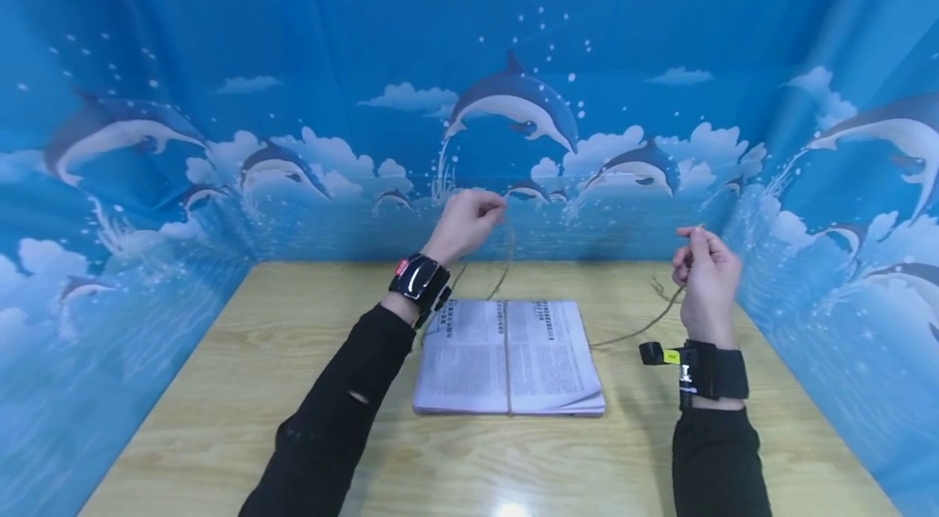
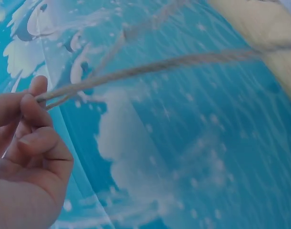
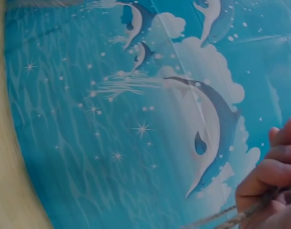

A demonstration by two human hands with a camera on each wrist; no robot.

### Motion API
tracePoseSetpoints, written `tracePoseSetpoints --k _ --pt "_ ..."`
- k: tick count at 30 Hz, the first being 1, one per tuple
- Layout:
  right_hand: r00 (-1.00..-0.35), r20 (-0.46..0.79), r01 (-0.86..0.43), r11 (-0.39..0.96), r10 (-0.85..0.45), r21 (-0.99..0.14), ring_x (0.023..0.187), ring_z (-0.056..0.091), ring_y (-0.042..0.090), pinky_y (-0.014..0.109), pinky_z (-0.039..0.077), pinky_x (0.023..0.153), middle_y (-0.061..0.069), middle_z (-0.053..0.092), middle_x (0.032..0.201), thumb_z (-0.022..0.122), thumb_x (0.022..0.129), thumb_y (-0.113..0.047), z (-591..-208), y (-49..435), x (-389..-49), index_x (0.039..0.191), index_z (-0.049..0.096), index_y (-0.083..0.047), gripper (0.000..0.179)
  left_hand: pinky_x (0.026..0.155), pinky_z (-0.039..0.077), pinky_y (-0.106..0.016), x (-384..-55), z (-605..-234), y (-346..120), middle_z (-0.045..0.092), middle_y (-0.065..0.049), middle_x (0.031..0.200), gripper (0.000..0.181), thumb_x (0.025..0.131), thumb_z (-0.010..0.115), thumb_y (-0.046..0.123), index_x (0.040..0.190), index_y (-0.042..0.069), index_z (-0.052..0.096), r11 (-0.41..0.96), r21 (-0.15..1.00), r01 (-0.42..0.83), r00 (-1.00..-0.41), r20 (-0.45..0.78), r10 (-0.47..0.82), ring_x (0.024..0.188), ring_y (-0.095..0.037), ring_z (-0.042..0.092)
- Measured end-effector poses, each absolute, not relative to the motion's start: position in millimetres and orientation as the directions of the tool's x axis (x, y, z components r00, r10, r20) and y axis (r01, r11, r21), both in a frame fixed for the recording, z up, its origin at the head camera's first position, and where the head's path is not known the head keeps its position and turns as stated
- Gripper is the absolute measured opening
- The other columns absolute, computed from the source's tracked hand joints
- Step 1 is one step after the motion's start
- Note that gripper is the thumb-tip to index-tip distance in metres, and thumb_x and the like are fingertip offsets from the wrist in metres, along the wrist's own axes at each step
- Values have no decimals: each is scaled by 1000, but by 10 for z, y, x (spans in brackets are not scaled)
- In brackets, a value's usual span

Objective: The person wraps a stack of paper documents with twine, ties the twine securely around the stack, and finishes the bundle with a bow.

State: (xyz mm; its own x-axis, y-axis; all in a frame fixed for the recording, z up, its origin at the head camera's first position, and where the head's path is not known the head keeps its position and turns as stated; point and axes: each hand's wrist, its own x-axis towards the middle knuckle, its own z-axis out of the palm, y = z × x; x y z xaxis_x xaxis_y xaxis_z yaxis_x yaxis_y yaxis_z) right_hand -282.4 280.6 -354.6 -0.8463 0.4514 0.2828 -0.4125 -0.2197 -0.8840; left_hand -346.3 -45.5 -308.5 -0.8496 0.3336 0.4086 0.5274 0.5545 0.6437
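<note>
A stack of folded newspapers lies on the table, with a strand of thin brown twine running front to back over its middle. Above the back edge of the stack, my left hand pinches twine between thumb and fingers. In the left wrist view, the twine stretches rightward from those fingertips, with a second strand beside it. Off to the right, my right hand is raised above the table, its fingers curled round another length of twine that leads to the stack's right side. The right wrist view shows only part of this hand.
The wood-grain table extends around the stack. A blue dolphin-print curtain encloses its back and both sides. Loose twine ends hang beside the right hand. Each wrist wears a black strap with a device.
</note>
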Motion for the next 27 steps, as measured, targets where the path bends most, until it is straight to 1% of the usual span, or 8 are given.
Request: tracePoseSetpoints --k 5,7,10,14,17,22,24,27 --pt "-911 242 -307 -158 334 -939 41 34 9 30 16 41 -2 54 58 52 101 -30 -3560 2764 -2837 103 67 -5 29 54 31 -26 -3537 -2997 -114 73 -7 107 26 102 50 13 120 9 70 539 657 527 -850 401 342 54 -10 48" --pt "-918 240 -296 -140 315 -945 39 31 8 32 13 41 -2 53 57 52 101 -31 -3556 2749 -2846 102 66 -5 29 56 33 -26 -3547 -2978 31 72 -7 111 27 103 50 14 121 9 69 542 655 526 -850 397 346 58 -10 51" --pt "-913 251 -308 -140 320 -941 38 30 6 30 12 39 -3 50 55 53 101 -31 -3540 2730 -2855 103 66 -2 32 58 34 -24 -3547 -3006 252 71 -5 115 28 103 49 13 123 11 68 552 645 529 -848 379 370 57 -13 46" --pt "-894 282 -347 -142 347 -927 38 27 7 30 12 39 -2 48 55 53 101 -31 -3532 2718 -2840 104 65 2 34 58 38 -19 -3495 -3171 563 70 -3 119 30 102 48 10 124 13 68 568 634 525 -846 319 427 61 -8 54" --pt "-885 292 -364 -149 363 -919 38 27 8 31 11 39 -2 48 55 53 101 -29 -3537 2718 -2822 105 65 3 34 64 41 -18 -3439 -3360 781 68 -3 126 32 102 46 8 125 13 67 579 610 541 -828 266 493 66 -13 59" --pt "-879 297 -377 -163 372 -911 38 29 8 31 11 41 -1 48 54 53 101 -26 -3556 2708 -2819 104 65 3 32 85 44 -17 -3381 -3730 1069 59 1 139 39 99 46 3 133 15 61 598 586 547 -808 181 561 106 -12 63" --pt "-876 303 -384 -162 375 -909 38 29 9 31 11 41 -1 48 53 53 101 -26 -3566 2700 -2826 103 66 2 31 95 43 -17 -3369 -3869 1137 58 0 141 44 95 48 0 134 15 60 597 596 538 -800 137 584 124 -10 55" --pt "-879 303 -381 -161 369 -910 39 29 9 32 11 42 -1 48 53 53 101 -28 -3580 2691 -2834 103 65 2 32 102 41 -19 -3350 -4022 1151 55 -1 143 45 92 48 -2 132 13 62 595 612 522 -776 50 629 133 -11 48"
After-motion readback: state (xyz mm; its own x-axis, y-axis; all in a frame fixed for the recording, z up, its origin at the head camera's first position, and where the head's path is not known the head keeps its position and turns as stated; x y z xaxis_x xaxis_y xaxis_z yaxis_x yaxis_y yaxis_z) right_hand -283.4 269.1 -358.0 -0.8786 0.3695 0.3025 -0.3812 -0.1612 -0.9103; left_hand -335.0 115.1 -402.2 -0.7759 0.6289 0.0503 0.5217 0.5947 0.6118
